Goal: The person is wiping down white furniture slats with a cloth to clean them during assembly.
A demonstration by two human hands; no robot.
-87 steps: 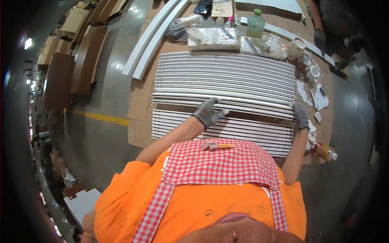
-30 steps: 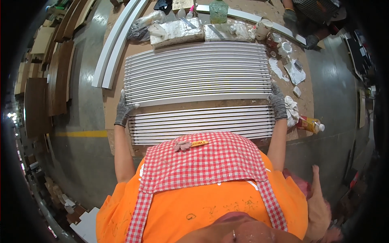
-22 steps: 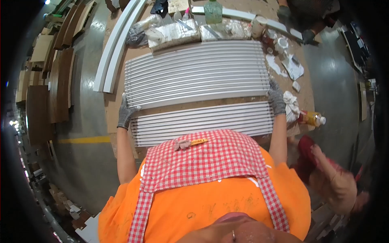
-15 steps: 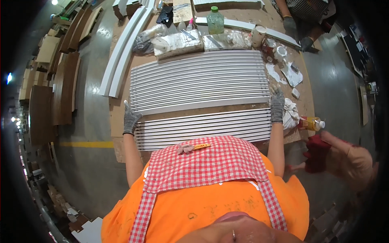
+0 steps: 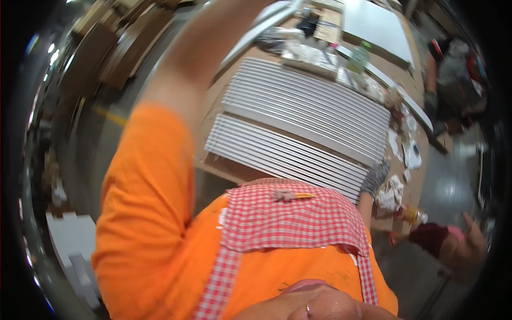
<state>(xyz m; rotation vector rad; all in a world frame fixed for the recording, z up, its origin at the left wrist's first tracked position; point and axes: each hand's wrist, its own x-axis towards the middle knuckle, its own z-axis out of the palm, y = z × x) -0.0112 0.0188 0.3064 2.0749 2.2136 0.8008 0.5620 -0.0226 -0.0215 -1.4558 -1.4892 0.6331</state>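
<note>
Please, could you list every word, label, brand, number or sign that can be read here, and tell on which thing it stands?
No text can be read.
Orange shirt: dark marks on the chest, too blurred to tell if they are writing.
Yellow strip on the checked apron: any print is too small.
Yellow bottle at right: too blurred.

On the table (image 5: 224, 168), the far strips (image 5: 306, 109) lie just behind the near strips (image 5: 282, 157). The right hand (image 5: 376, 178) is at their right ends, a rag (image 5: 391, 193) to its right, a bottle (image 5: 414, 214) at the table's near right corner. Behind the far strips are a block (image 5: 309, 60) and, to its right, a jar (image 5: 358, 58). A co-worker (image 5: 458, 80) is beyond, right.
</note>
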